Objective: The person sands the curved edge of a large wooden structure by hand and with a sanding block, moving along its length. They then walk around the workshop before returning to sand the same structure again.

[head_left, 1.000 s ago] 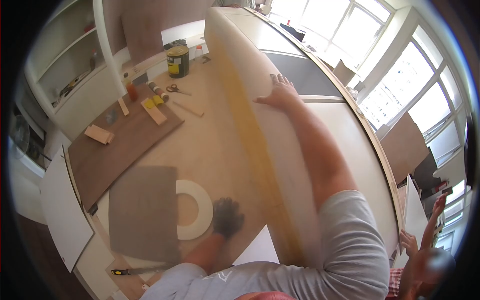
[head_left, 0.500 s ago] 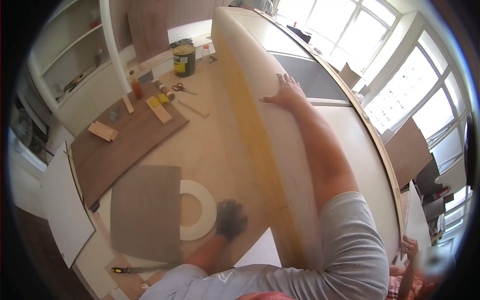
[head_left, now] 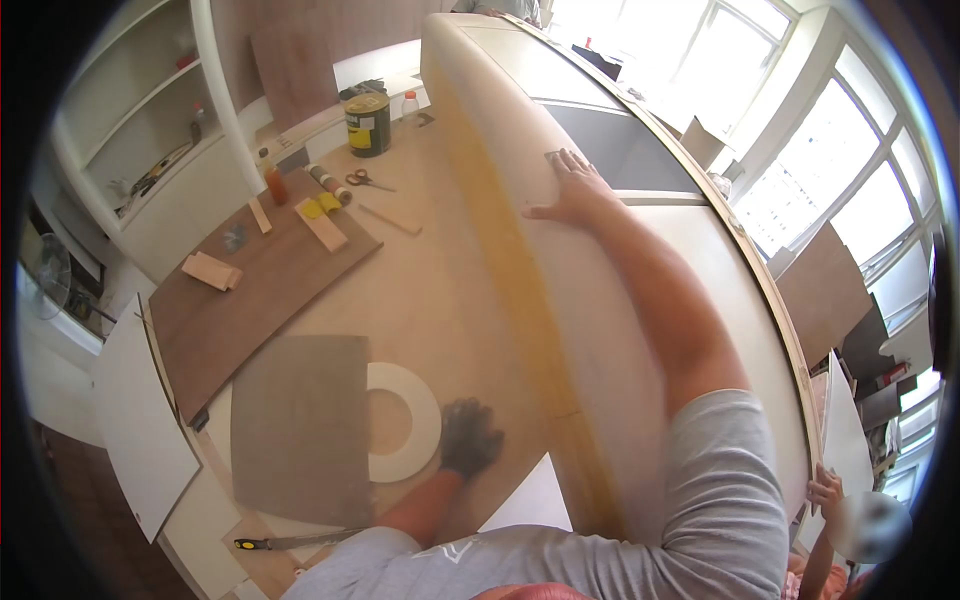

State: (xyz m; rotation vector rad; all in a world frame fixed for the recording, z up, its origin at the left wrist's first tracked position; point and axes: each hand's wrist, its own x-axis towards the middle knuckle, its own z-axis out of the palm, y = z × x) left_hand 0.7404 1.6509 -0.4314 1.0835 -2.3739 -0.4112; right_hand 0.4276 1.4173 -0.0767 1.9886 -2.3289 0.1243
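My left hand [head_left: 472,438], in a dark glove, rests on the wooden tabletop [head_left: 430,300] with its fingers spread. Right beside it lies a white ring [head_left: 428,425], partly covered by a grey-brown sheet [head_left: 300,430]. My bare right hand [head_left: 580,192] lies with fingers spread on the rounded pale edge of a long panel [head_left: 600,330]. Something small and grey shows at its fingertips, too small to name. A yellow-brown strip [head_left: 520,290] runs along the panel's lower side. A handsaw [head_left: 290,542] with a yellow and black handle lies near my left forearm.
A brown board [head_left: 260,300] on the left bears wood pieces. Behind it are scissors [head_left: 368,180], a tin [head_left: 368,125] and an orange bottle [head_left: 272,178]. At the lower right, a co-worker's hand [head_left: 826,490] touches the panel's edge; another person stands at the far end.
The whole view has shifted slightly. My right hand has moved a little along the panel's edge. My left hand stays beside the ring.
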